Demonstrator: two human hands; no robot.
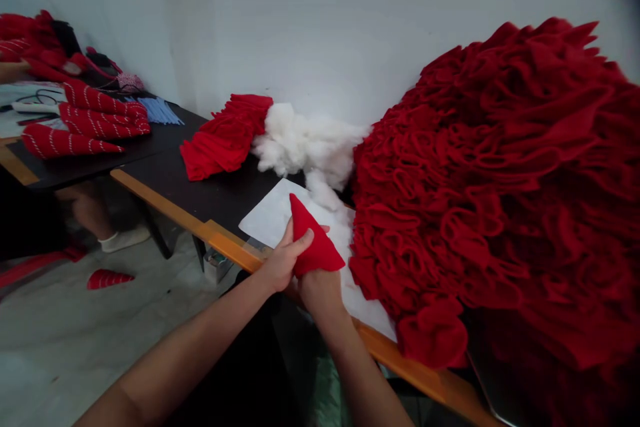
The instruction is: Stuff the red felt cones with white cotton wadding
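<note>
My left hand (pixel 284 259) and right hand (pixel 320 290) grip a red felt cone (pixel 314 240), its tip rising above them. White stuffing (pixel 305 143) lies just beyond.

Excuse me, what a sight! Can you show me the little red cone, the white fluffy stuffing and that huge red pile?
Red fabric cone (pixel 314 243): head view, on the middle of its side.
White stuffing (pixel 300 143): head view, on the middle of the fluffy mass.
Heap of red fabric (pixel 480 173): head view, on the heap's central folds.

1 head-worn camera looks forward and down from above, close over the left hand (pixel 283 260) and right hand (pixel 320 290).
</note>
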